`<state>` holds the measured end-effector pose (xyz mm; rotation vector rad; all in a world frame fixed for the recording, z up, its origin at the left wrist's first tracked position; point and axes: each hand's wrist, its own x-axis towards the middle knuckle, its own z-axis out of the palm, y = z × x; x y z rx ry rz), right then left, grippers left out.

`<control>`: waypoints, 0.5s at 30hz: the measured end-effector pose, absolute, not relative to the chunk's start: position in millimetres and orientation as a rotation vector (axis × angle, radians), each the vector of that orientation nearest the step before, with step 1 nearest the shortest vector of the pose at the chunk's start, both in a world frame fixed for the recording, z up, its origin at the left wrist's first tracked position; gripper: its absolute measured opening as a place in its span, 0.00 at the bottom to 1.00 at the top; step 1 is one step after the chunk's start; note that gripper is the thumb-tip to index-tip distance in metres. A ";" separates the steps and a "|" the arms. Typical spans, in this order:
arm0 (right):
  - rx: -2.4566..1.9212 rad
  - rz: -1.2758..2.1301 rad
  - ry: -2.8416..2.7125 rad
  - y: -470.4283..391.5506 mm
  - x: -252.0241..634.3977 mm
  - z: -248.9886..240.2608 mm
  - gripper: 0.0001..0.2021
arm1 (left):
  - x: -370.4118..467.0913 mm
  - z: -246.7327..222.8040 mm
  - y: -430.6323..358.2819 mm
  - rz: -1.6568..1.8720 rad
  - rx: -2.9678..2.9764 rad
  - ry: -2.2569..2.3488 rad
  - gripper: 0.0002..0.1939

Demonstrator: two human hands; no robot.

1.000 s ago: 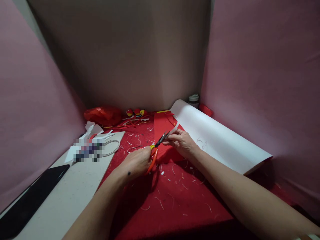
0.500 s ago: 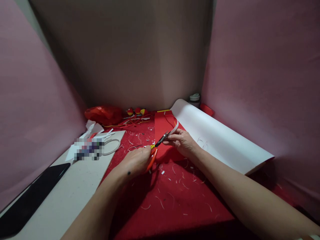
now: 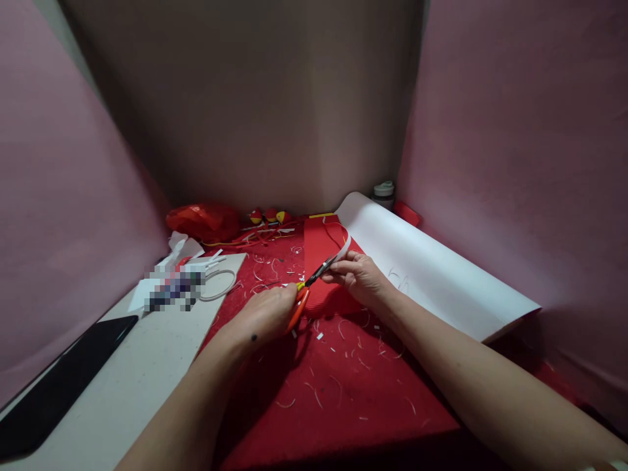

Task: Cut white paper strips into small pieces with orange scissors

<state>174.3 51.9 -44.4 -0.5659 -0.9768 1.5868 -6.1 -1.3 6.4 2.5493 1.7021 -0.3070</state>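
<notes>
My left hand [image 3: 272, 313] is closed round the orange and yellow handles of a pair of scissors [image 3: 298, 310]. Their dark blades point up and to the right, meeting a narrow white strip [image 3: 348, 243] that curls upward. Between its fingertips my right hand [image 3: 357, 273] pinches this strip, close to the blade tips. Both hands are above a red ribbed sheet [image 3: 320, 243] on the red cloth. Whether the blades are parted is too small to tell.
Thin white clippings lie over the red cloth [image 3: 363, 405]. To the right is a curled white sheet [image 3: 432, 275], with a lidded container [image 3: 383, 193] behind. A pale board [image 3: 161, 366] carries a black flat object [image 3: 63, 386] and a ring [image 3: 218, 285]. A red bag [image 3: 203, 222] sits at the back.
Hardly anything differs. My hands, the scissors and the white strip keep almost the same place, and the view has shifted very slightly.
</notes>
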 end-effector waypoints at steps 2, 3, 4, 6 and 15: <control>-0.554 1.586 -0.965 52.1 174.1 -45.0 0.06 | -5.1 6.5 -1.2 -0.299 2.547 1.711 0.13; -0.548 1.585 -0.958 52.1 174.0 -45.1 0.06 | -4.7 6.6 -1.1 -0.295 2.547 1.715 0.13; -0.544 1.584 -0.951 52.0 173.9 -45.1 0.06 | -4.4 6.7 -1.0 -0.291 2.549 1.714 0.13; -0.541 1.581 -0.942 51.8 173.6 -44.9 0.06 | -4.1 6.8 -1.2 -0.286 2.548 1.712 0.13; -0.562 1.541 -0.920 53.3 173.8 -43.3 0.04 | -5.2 4.0 -1.8 -0.225 2.520 1.783 0.14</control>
